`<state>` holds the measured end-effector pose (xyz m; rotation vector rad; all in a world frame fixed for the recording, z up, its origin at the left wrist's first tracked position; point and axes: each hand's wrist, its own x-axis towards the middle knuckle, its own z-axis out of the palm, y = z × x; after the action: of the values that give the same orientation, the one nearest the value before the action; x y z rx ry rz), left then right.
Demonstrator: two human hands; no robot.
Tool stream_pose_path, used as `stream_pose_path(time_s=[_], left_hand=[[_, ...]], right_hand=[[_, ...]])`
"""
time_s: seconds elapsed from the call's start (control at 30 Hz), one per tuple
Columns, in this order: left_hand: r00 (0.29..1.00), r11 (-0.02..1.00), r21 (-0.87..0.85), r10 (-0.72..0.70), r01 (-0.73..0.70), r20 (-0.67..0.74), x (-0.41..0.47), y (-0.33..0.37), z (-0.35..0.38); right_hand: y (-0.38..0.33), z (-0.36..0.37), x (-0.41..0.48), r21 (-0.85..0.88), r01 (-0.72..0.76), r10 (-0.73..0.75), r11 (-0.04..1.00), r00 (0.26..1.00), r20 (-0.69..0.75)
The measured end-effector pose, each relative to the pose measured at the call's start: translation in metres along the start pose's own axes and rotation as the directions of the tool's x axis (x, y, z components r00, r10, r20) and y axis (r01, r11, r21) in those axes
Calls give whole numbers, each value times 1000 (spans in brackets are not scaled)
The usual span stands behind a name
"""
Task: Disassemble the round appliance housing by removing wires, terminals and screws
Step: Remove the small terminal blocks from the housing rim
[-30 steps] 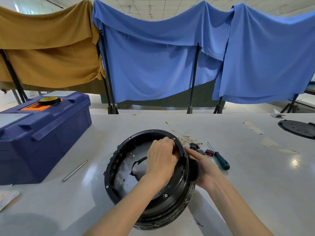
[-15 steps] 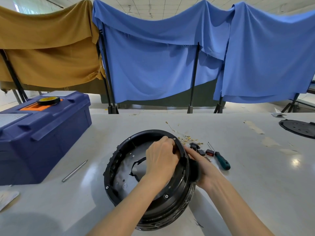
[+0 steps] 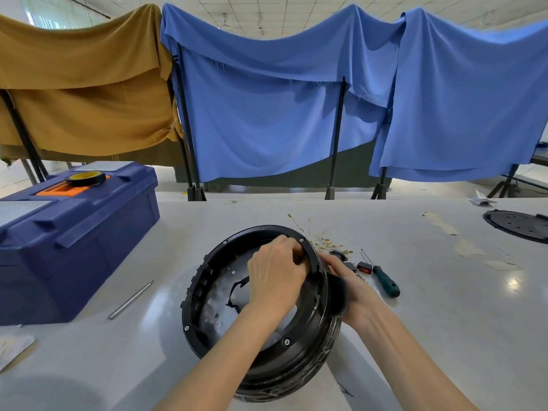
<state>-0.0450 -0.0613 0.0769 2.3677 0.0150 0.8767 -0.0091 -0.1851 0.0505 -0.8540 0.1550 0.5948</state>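
Our left hand [image 3: 275, 274] curls inside the housing [image 3: 281, 372], gripping its far rim; our right hand [image 3: 358, 295] clasps its outer wall.

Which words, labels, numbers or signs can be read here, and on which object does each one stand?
None is legible.
Round stamp inside the round housing: too small to read.
Yellow label on the tape roll: blurred.
White sheet on the toolbox lid: blurred lines only.
Paper on the table: unreadable.
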Motion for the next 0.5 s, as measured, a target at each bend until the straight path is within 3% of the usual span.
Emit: stream_pose_path(time_s=[0.33,0.43,0.5], left_hand=[[997,984,-170,-61,53,-42,4,3,-13],[997,947,-311,-80,77,3,8,2,-19],[991,868,-478,-116,135,69,13,1,-25]], right_hand=[[-14,14,-10,-147,152,-158,977,987,-28],[-21,22,-13,-192,243,-268,951,957,-115],[-28,29,-16,-213,293,-324,932,937,-129]])
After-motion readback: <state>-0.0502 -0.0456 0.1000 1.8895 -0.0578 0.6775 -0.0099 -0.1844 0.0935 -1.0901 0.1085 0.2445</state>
